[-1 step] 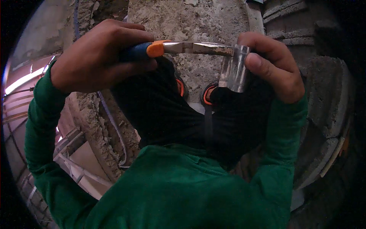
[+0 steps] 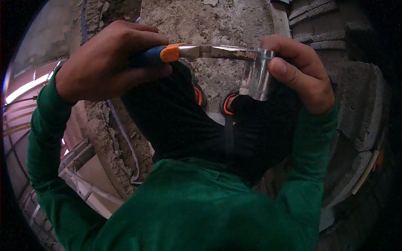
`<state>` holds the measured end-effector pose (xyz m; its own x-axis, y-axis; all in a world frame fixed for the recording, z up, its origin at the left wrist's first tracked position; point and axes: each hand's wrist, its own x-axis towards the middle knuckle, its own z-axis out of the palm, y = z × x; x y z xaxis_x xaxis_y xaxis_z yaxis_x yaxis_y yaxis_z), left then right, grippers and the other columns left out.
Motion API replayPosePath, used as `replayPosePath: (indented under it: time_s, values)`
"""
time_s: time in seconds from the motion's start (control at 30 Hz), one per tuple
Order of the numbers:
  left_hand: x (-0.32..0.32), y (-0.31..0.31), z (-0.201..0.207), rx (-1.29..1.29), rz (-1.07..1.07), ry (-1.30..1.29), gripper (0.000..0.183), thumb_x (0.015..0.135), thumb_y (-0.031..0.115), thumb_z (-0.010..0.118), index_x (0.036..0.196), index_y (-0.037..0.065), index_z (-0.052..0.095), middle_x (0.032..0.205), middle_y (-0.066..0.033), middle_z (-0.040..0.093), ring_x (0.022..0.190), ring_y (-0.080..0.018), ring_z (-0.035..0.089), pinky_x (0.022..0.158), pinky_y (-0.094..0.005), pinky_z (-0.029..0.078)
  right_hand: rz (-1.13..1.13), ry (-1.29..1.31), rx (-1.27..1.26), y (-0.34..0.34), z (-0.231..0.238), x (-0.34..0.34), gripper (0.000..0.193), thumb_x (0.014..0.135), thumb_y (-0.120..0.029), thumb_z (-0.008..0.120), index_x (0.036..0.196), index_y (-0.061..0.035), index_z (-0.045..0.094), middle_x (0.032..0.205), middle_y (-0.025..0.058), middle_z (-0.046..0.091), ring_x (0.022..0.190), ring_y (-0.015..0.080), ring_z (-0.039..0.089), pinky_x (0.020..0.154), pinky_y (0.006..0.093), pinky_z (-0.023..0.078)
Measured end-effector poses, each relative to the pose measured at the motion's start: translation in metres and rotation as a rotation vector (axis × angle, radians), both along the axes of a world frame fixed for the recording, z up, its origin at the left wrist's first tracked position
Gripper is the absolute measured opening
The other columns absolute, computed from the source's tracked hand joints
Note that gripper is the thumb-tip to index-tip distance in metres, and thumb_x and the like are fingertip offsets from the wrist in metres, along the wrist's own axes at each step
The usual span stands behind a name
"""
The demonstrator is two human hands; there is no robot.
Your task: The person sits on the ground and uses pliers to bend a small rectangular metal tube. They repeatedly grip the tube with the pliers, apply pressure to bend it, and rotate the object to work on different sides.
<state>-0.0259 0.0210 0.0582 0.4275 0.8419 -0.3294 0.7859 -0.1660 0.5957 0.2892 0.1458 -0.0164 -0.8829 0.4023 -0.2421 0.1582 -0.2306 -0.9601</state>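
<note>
**Pliers biting the rim of a shiny metal sleeve, held up over rough concrete**

The left hand [image 2: 111, 62] is wrapped in a full fist round the blue and orange handle of a pair of pliers [image 2: 197, 52], whose bright steel nose runs level to the right and meets the top edge of a short metal sleeve [image 2: 256, 77]. The right hand [image 2: 299, 73] is closed on that sleeve, thumb pressed on its outer face and fingers curled behind, so the piece hangs upright below the tool's tip. Both hands are raised in front of the chest, with green sleeves [image 2: 50, 138] running down to the lower edge of the view.

By the look of it, the step in hand is gripping or bending the sleeve's rim with the tool; whether the nose is truly clamped on the metal or only laid against it cannot be told. A next move would call for a steady right-hand hold while the left turns or squeezes, since the thin sheet looks apt to slip or buckle.

Below lie the person's dark trousers and black shoes with orange trim [image 2: 228, 103], set on a coarse concrete slab [image 2: 217, 21]. Grey masonry blocks [image 2: 356, 117] rise at the right; at the left a crumbling concrete edge [image 2: 104, 134] carries a thin cable, with bars and lit boards beyond
</note>
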Motion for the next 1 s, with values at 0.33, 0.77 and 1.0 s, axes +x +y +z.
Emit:
replayPosePath:
  time_s: [0.33,0.77,1.0]
  values:
    - [-0.005,-0.004,-0.008,0.035,-0.006,0.181,0.031,0.085,0.002,0.071,0.116,0.001,0.068,0.101,-0.0193,0.069,0.095,-0.0406,0.068,0.082,-0.0459,0.055,-0.013,0.032,0.208,-0.001,-0.009,-0.014,0.035,0.099,-0.026,0.073,0.119,0.0023,0.069,0.102,0.0049,0.071,0.099,0.0134,0.064,0.087,0.0298,0.051]
    - [-0.006,-0.003,-0.011,0.090,0.042,0.067,0.018,0.093,0.013,0.072,0.103,0.000,0.066,0.095,-0.0176,0.066,0.090,-0.0384,0.067,0.080,-0.0440,0.053,-0.105,0.046,0.032,0.003,-0.008,-0.009,0.033,0.101,-0.023,0.071,0.123,0.0009,0.067,0.104,0.0020,0.069,0.098,0.0103,0.064,0.086,0.0287,0.052]
    - [-0.012,-0.004,-0.001,0.012,0.006,0.029,0.020,0.095,0.016,0.073,0.103,-0.001,0.065,0.095,-0.0176,0.066,0.088,-0.0364,0.066,0.078,-0.0428,0.052,0.008,0.123,-0.007,0.008,-0.003,-0.004,0.036,0.100,-0.020,0.072,0.128,0.0001,0.065,0.112,0.0044,0.071,0.103,0.0135,0.067,0.092,0.0298,0.054]
